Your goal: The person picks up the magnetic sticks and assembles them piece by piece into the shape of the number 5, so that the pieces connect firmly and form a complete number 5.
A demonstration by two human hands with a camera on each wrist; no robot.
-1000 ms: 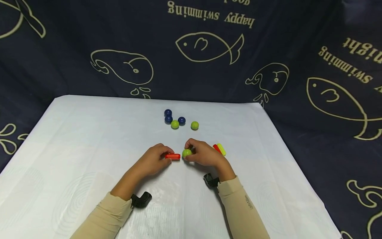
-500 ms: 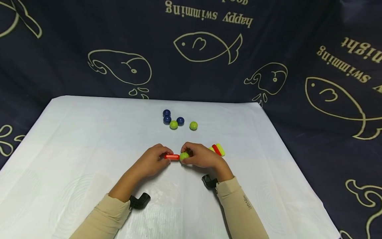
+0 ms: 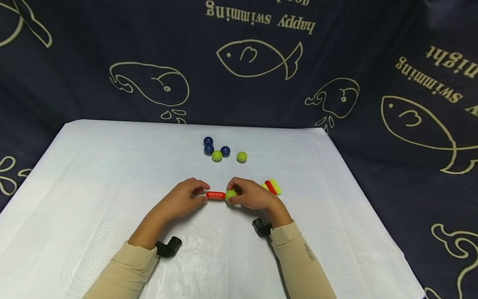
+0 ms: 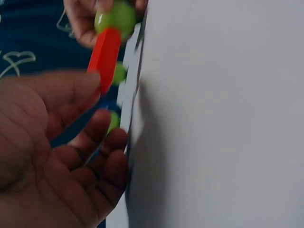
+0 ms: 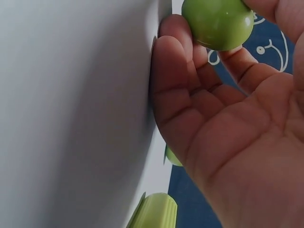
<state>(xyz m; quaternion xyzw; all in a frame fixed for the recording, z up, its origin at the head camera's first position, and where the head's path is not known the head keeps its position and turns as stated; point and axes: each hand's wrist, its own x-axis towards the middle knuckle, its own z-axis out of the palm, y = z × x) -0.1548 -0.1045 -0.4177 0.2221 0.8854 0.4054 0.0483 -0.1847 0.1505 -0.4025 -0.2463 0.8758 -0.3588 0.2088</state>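
A ridged red stick (image 3: 215,195) lies in line with a green ball (image 3: 230,194), its right end touching the ball. My right hand (image 3: 252,194) pinches that ball (image 5: 218,23) between thumb and fingers. My left hand (image 3: 184,198) is at the stick's left end, with thumb and fingertips spread apart. In the left wrist view, the thumb tip overlaps the near end of the red stick (image 4: 105,57), and no finger closes round it; whether they touch I cannot tell.
Farther back on the white table (image 3: 112,166) are a green ball (image 3: 217,156), another green ball (image 3: 242,157) and dark blue balls (image 3: 225,151). Beyond my right hand lie a red stick (image 3: 270,187) and a yellow stick (image 3: 275,187), with another yellow one partly hidden. A dark printed cloth (image 3: 261,99) hangs behind.
The right hand brought the green ball left against the red stick's end. Then my left hand let go of the stick and drew slightly left.
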